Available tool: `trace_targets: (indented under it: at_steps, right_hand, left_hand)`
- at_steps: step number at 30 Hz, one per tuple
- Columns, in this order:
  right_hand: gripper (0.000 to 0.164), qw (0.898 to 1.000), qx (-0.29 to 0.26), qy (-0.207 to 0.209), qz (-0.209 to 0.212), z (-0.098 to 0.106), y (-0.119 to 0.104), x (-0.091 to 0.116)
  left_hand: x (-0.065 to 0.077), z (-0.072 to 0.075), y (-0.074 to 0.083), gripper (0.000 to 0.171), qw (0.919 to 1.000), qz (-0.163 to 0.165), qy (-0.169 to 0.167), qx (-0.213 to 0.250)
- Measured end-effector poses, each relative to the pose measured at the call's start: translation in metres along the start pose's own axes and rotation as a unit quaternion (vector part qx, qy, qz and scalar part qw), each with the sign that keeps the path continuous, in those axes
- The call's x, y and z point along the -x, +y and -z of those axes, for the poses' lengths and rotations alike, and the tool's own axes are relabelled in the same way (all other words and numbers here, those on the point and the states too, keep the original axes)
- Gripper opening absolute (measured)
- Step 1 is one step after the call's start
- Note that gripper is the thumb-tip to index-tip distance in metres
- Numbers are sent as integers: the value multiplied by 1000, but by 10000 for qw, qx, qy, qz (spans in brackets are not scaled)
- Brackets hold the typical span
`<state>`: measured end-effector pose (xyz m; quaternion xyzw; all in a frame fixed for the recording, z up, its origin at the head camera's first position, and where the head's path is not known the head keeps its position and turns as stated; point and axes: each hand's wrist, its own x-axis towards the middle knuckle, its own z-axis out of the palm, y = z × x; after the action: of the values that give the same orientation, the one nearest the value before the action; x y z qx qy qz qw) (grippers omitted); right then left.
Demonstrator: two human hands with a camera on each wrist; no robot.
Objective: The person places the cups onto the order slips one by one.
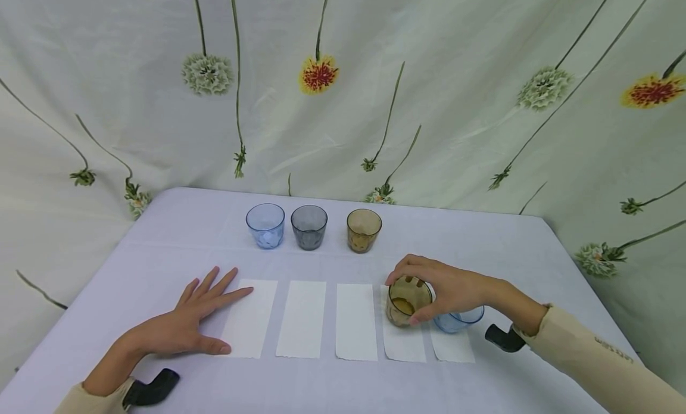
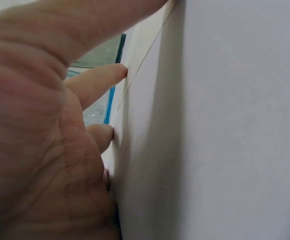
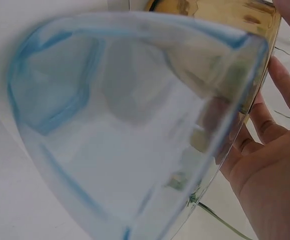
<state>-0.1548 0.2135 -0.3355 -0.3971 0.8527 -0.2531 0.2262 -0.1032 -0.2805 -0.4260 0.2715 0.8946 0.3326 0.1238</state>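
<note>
My right hand [image 1: 458,287] grips an amber glass [image 1: 402,307] near its rim, thumb on the near side and fingers on the far side. The glass stands over the fourth white paper strip [image 1: 405,348] from the left. Just right of it, a light blue glass [image 1: 452,323] sits on the last strip [image 1: 455,349], partly covered by my hand; in the right wrist view this blue glass [image 3: 119,110] fills the foreground. With fingers spread, my left hand [image 1: 184,326] rests on the tablecloth, its index fingertip and thumb tip at the leftmost strip [image 1: 252,318].
Along the back of the table stand another light blue glass [image 1: 265,226], a grey glass [image 1: 309,228] and a second amber glass [image 1: 364,230]. Two more paper strips, one [image 1: 301,318] beside the other [image 1: 356,321], lie mid-row. A flowered curtain [image 1: 343,134] hangs behind the table.
</note>
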Motion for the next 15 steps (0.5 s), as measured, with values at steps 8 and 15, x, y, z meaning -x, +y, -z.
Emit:
trace_targets:
  at_steps: [8, 15]
  right_hand:
    - [67, 9999, 113, 109, 41, -1, 0, 4]
    - [67, 9971, 41, 760, -32, 5, 7, 24]
  left_hand:
    - [0, -1, -1, 88, 10000, -10, 29, 2]
    - [0, 0, 0, 87, 10000, -29, 14, 12]
